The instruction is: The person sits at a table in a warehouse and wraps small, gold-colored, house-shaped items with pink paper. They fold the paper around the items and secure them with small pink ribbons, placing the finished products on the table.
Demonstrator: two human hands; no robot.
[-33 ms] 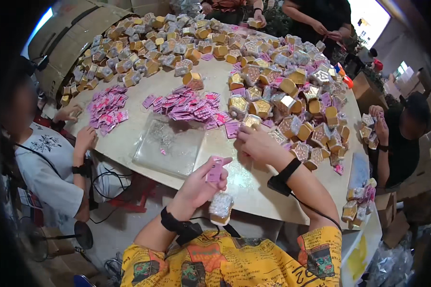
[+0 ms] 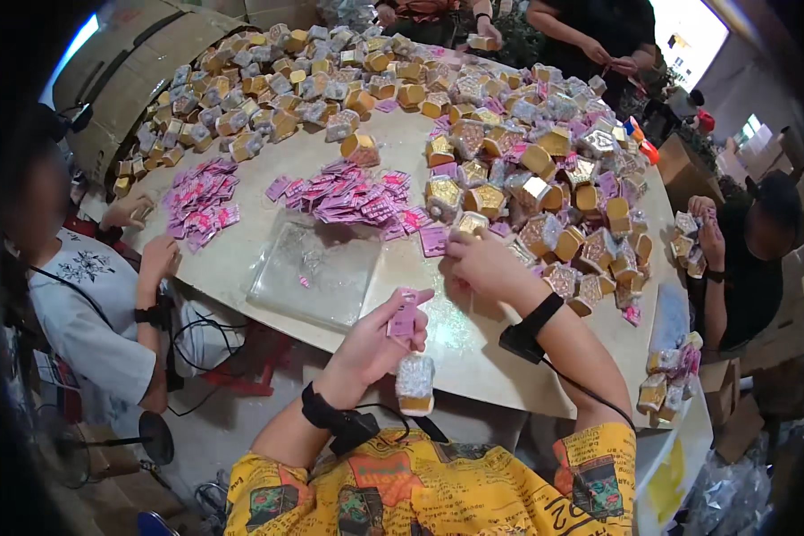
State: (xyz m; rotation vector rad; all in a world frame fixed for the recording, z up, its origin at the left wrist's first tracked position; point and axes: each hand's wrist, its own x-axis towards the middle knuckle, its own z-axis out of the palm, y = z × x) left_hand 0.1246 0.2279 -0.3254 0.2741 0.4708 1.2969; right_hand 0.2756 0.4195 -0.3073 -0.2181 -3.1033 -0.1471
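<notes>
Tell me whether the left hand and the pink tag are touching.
Touching. The head view shows the left hand holding the pink tag, its thumb and fingers against it.

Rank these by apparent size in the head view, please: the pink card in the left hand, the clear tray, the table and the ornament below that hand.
1. table
2. clear tray
3. ornament below the left hand
4. pink card, partly covered by fingers
</notes>
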